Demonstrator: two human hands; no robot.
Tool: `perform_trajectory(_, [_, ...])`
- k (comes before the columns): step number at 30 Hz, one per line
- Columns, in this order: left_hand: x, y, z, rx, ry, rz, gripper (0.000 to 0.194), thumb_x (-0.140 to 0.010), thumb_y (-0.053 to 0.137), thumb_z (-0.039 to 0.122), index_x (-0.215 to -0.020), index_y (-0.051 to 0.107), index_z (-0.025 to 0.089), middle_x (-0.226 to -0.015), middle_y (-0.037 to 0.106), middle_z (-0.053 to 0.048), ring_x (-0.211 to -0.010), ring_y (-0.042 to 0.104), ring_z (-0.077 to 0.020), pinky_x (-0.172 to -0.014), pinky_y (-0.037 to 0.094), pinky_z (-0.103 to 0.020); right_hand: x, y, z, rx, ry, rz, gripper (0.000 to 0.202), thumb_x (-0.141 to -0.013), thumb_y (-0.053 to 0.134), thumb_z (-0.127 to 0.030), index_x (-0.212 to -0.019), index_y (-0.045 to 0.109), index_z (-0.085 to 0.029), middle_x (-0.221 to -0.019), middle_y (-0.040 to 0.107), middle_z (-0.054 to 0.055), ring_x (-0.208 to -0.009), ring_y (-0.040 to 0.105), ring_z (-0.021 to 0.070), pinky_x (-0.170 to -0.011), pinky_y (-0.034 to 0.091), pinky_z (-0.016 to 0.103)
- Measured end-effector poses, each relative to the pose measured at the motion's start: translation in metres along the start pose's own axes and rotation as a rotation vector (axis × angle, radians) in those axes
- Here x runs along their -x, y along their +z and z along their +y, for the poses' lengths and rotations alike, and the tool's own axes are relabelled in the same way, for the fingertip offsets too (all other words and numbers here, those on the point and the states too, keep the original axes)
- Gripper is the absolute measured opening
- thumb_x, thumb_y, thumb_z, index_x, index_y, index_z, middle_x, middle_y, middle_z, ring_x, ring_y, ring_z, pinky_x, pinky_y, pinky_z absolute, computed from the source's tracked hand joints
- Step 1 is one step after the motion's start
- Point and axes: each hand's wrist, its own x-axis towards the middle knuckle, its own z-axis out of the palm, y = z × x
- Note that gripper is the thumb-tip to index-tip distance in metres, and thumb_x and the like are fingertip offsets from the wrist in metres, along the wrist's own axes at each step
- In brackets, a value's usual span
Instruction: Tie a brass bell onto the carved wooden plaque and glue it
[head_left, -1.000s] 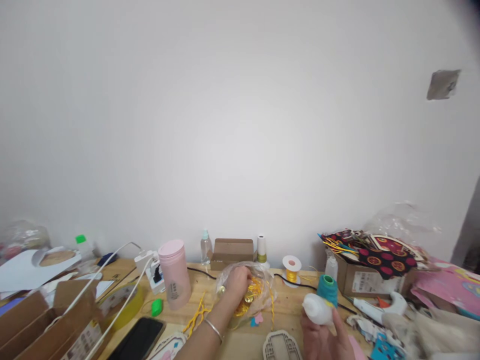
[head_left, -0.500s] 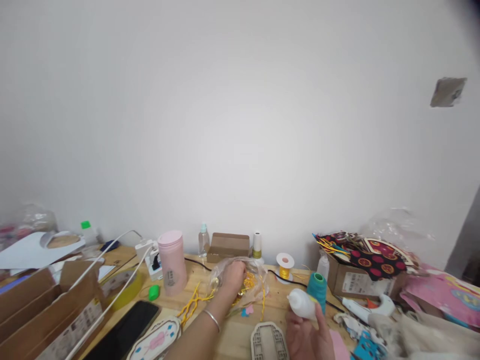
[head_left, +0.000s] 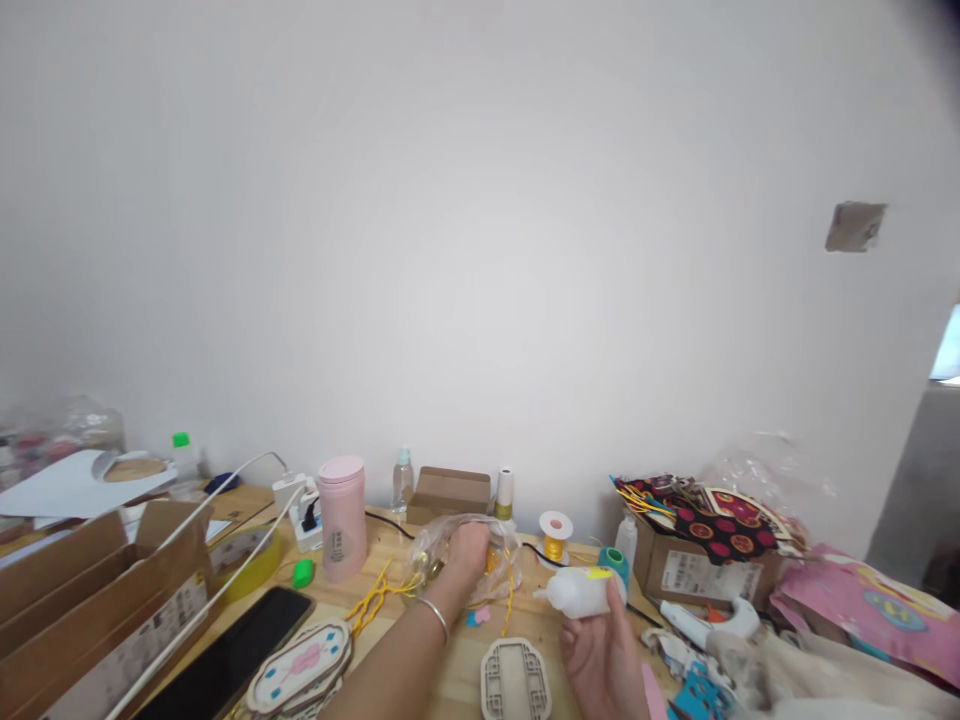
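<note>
My left hand (head_left: 470,556), with a bangle on its wrist, reaches into a clear plastic bag (head_left: 501,578) of yellow cords; its fingers are curled down and what they hold is hidden. In my right hand (head_left: 604,650) is a white squeeze bottle (head_left: 581,592), tilted on its side with the nozzle to the left. Below the bag lies a wooden frame with lattice cut-outs (head_left: 515,682). A decorated oval wooden plaque (head_left: 304,664) with pink and blue shapes rests on others at the left. Small pink and blue pieces (head_left: 478,616) lie between bag and frame.
Left of the bag stand a pink tumbler (head_left: 343,520), a black phone (head_left: 225,655) and an open cardboard box (head_left: 112,620). Behind are a small brown box (head_left: 450,495) and a yellow thread spool (head_left: 556,540). At right are a white glue gun (head_left: 709,622) and a fabric-topped carton (head_left: 705,570).
The squeeze bottle in my right hand has turned from pointing toward the upper left to lying nearly level. My left hand stays in the bag. The view has shifted slightly right.
</note>
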Motion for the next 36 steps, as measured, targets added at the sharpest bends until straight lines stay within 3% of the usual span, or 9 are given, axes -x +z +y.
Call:
perform_trajectory(7, [-0.005, 0.004, -0.019, 0.121, -0.051, 0.095, 0.027, -0.080, 0.047, 0.028, -0.103, 0.050, 0.015, -0.104, 0.053, -0.006, -0.088, 0.054, -0.0178, -0.073, 0.045, -0.038, -0.003, -0.011, 0.008, 0.224, -0.070, 0.092, 0.031, -0.055, 0.073, -0.021, -0.076, 0.050, -0.017, -0.063, 0.062, -0.006, -0.048, 0.054, 0.0069, -0.049, 0.045, 0.019])
perform_trajectory(14, [-0.001, 0.003, -0.031, 0.344, -0.047, 0.185, 0.026, -0.080, 0.047, 0.028, -0.101, 0.051, 0.014, -0.102, 0.054, -0.006, -0.085, 0.054, -0.0171, -0.072, 0.046, -0.037, -0.001, -0.024, 0.017, 0.322, -0.176, 0.162, 0.038, -0.051, 0.074, -0.016, -0.082, 0.052, -0.018, -0.060, 0.061, -0.008, -0.046, 0.052, 0.0067, -0.046, 0.044, 0.018])
perform_trajectory(19, [0.019, -0.006, -0.031, 0.544, 0.054, 0.235, 0.018, -0.078, 0.050, 0.025, -0.089, 0.056, 0.012, -0.091, 0.059, -0.004, -0.080, 0.056, -0.0152, -0.071, 0.045, -0.036, 0.003, -0.024, 0.019, 0.424, -0.254, 0.183, 0.031, -0.052, 0.073, -0.017, -0.075, 0.052, -0.017, -0.058, 0.062, -0.007, -0.043, 0.050, 0.0079, -0.042, 0.041, 0.018])
perform_trajectory(23, [0.047, -0.011, -0.033, 0.725, 0.101, 0.291, 0.010, -0.070, 0.054, 0.019, -0.077, 0.059, 0.013, -0.079, 0.062, -0.004, -0.075, 0.057, -0.0156, -0.073, 0.045, -0.032, 0.007, -0.016, 0.019, 0.522, -0.352, 0.183, 0.042, -0.045, 0.075, -0.010, -0.080, 0.053, -0.017, -0.057, 0.062, -0.007, -0.046, 0.052, 0.0104, -0.041, 0.040, 0.019])
perform_trajectory(27, [0.070, 0.004, -0.027, 0.939, 0.152, 0.237, 0.016, -0.061, 0.059, 0.025, -0.072, 0.060, 0.013, -0.071, 0.064, -0.005, -0.069, 0.059, -0.0166, -0.067, 0.046, -0.029, 0.010, -0.012, 0.019, 0.585, -0.377, 0.215, 0.053, -0.045, 0.075, -0.011, -0.092, 0.052, -0.017, -0.057, 0.062, -0.005, -0.059, 0.058, 0.0148, -0.047, 0.043, 0.020])
perform_trajectory(31, [0.078, 0.031, -0.020, 1.120, 0.141, 0.181, 0.040, -0.058, 0.059, 0.045, -0.077, 0.058, 0.011, -0.059, 0.061, -0.004, -0.051, 0.056, -0.0147, -0.052, 0.046, -0.028, 0.009, -0.017, 0.019, 0.642, -0.391, 0.257, 0.056, -0.044, 0.075, -0.015, -0.094, 0.051, -0.015, -0.068, 0.065, -0.001, -0.069, 0.060, 0.0178, -0.062, 0.047, 0.026])
perform_trajectory(36, [0.081, 0.051, -0.023, 1.246, 0.123, 0.173, 0.044, -0.065, 0.050, 0.050, -0.082, 0.056, 0.010, -0.064, 0.061, -0.004, -0.058, 0.056, -0.0141, -0.058, 0.045, -0.027, 0.006, -0.025, 0.023, 0.744, -0.464, 0.252, 0.048, -0.050, 0.073, -0.020, -0.093, 0.051, -0.013, -0.078, 0.065, 0.003, -0.080, 0.059, 0.0199, -0.073, 0.045, 0.030])
